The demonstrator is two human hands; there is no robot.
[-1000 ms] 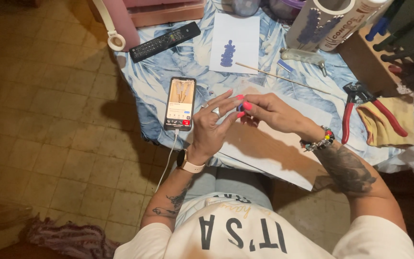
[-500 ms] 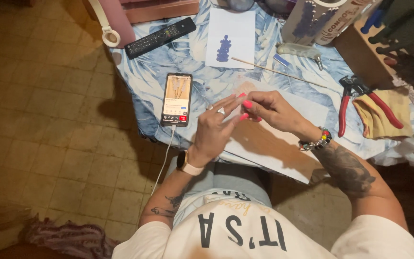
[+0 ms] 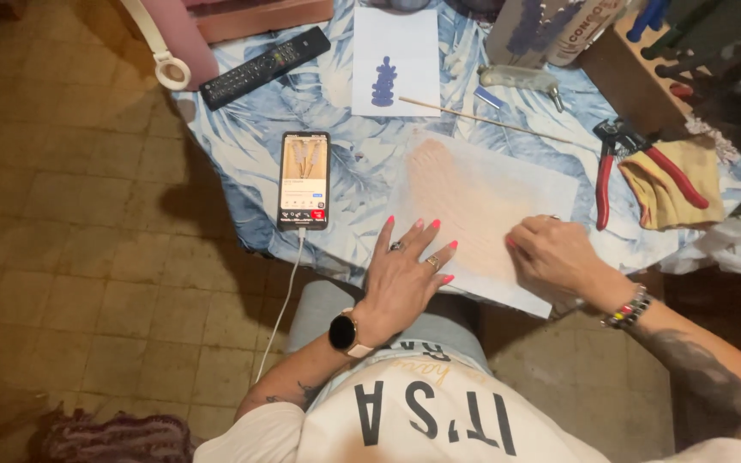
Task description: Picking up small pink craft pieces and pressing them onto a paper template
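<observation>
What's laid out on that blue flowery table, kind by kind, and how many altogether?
Paper sheets: 2, big pale sheet under both hands, small card
Phone: 1
Remote: 1
Pliers: 1
Thin stick: 1
Yellow cloth: 1
Total: 7

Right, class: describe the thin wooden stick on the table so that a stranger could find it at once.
Start at the table with the blue leaf-print cloth. Above the large pale sheet that both hands rest on, the wooden stick lies almost level, running from below the small white card with a blue figure toward the red-handled pliers. It is the only long, thin, bare wooden thing there.
</observation>
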